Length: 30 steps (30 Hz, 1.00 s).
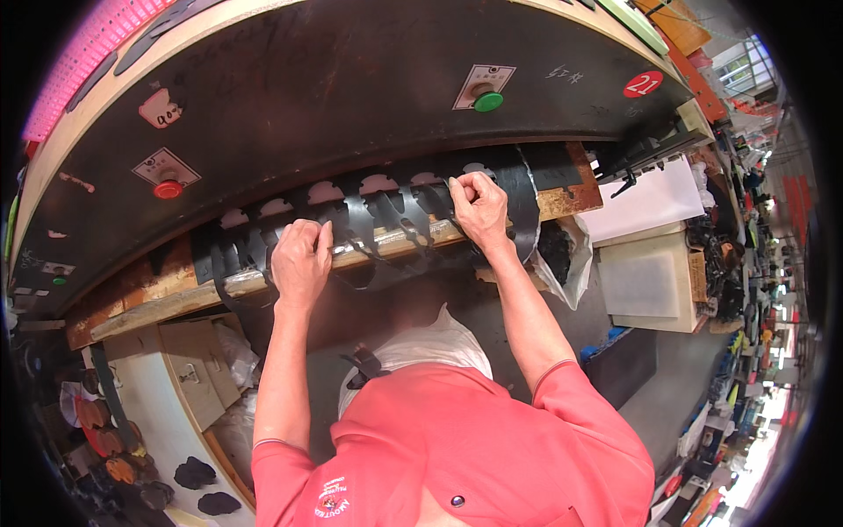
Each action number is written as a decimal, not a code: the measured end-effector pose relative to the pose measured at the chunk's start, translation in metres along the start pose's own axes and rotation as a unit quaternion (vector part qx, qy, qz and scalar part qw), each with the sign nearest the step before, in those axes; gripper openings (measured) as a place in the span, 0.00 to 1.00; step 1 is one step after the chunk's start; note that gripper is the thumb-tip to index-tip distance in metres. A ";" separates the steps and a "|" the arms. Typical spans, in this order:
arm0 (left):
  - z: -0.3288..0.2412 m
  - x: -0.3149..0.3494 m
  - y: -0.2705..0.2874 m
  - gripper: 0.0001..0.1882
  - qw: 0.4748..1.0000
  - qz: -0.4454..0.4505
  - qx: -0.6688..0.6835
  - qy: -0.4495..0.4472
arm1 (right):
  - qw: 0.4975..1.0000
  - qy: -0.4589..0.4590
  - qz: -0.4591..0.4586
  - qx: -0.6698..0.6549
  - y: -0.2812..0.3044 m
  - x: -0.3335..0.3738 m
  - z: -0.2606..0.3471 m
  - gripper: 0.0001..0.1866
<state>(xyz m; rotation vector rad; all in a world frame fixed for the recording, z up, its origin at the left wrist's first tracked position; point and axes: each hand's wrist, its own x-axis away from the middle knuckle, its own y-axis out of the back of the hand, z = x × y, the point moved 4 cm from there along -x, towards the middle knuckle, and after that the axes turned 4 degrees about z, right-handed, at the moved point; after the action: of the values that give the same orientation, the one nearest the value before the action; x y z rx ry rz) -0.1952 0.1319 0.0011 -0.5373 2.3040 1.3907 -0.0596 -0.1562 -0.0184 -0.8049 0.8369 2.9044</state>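
A long, thin black sheet with rows of cut-out gaps lies over the wooden bed under a dark machine. Pale pink patches show through its openings, and narrow strips hang down over the front edge. My left hand is closed in a pinch at the sheet's near side, left of the middle. Farther right and a little farther away, my right hand pinches the sheet near its right end. The fingertips of both hands partly hide what they grip.
The machine's dark front panel spans above the bed, carrying a red button and a green button. A white cabinet stands at right, beside a plastic bag of black scraps. At lower left is a pale board with black pieces.
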 end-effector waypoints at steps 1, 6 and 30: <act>0.000 0.000 0.000 0.10 1.000 -0.003 0.003 -0.002 | 1.000 0.013 -0.017 -0.023 -0.002 0.001 -0.002 0.10; 0.002 0.001 -0.002 0.11 1.000 -0.006 0.007 -0.005 | 1.000 -0.012 -0.009 -0.027 -0.007 -0.003 -0.007 0.10; -0.004 -0.033 0.022 0.08 0.964 0.241 0.056 0.101 | 0.996 -0.051 0.047 -0.049 -0.017 -0.050 0.031 0.09</act>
<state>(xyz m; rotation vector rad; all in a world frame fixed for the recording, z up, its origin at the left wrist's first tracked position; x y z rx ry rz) -0.1790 0.1418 0.0363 -0.0807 2.7908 1.4511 -0.0289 -0.1201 0.0199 -0.6320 0.7500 3.0597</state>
